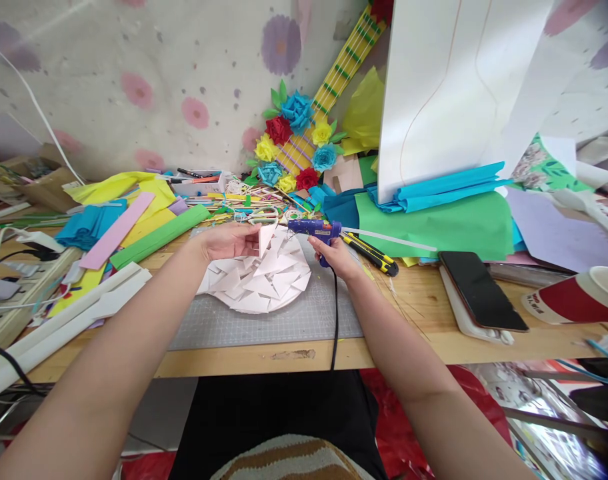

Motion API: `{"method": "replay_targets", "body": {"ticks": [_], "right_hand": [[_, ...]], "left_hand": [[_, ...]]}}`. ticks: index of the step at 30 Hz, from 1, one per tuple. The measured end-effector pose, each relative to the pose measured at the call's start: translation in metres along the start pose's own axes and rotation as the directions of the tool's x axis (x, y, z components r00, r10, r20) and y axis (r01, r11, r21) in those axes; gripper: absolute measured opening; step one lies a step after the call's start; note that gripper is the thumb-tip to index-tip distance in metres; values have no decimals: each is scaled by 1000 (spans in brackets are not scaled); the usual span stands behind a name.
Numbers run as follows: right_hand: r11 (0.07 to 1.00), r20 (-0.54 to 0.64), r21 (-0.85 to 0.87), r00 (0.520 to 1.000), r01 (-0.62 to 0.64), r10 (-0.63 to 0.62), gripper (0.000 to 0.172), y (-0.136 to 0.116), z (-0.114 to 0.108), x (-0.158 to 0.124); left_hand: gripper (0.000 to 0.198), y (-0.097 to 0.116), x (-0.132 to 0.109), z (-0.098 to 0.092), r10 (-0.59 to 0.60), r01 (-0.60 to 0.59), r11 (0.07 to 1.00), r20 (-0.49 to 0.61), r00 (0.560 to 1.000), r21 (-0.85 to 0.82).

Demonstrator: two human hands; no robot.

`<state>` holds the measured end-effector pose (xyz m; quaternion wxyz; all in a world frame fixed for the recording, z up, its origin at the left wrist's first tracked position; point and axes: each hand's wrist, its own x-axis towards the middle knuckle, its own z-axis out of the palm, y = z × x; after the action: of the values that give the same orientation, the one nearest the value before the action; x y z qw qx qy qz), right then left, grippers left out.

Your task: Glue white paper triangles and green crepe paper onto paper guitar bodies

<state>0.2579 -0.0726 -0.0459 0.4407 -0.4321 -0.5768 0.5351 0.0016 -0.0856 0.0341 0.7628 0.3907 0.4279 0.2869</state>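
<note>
My left hand pinches a small folded white paper piece above a round pile of similar white paper pieces. In my right hand is a blue glue gun, its nozzle pointing left toward the held piece. Whether the nozzle touches the paper I cannot tell. A long whitish glue stick sticks out of the gun's back, and its black cord hangs over the table edge. Under the round pile lies a grey cutting mat.
Right of the gun lie a yellow-black utility knife, a phone and a red-white paper cup. Scissors and coloured scraps fill the back. A paper-flower guitar leans on the wall beside a tall white board. Power strips stand left.
</note>
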Motion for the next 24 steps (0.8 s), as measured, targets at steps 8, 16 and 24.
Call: {"method": "replay_targets", "body": {"ticks": [8, 16, 24], "right_hand": [[997, 198, -4, 978, 71, -69, 46, -1, -2, -5], [997, 245, -72, 969, 41, -22, 47, -4, 0, -9], [998, 249, -60, 968, 37, -21, 50, -8, 1, -10]], "left_hand": [[18, -1, 3, 1, 31, -32, 999, -95, 995, -17], [18, 0, 6, -5, 56, -57, 998, -80, 995, -18], [22, 0, 9, -3, 67, -70, 997, -111, 992, -23]]}}
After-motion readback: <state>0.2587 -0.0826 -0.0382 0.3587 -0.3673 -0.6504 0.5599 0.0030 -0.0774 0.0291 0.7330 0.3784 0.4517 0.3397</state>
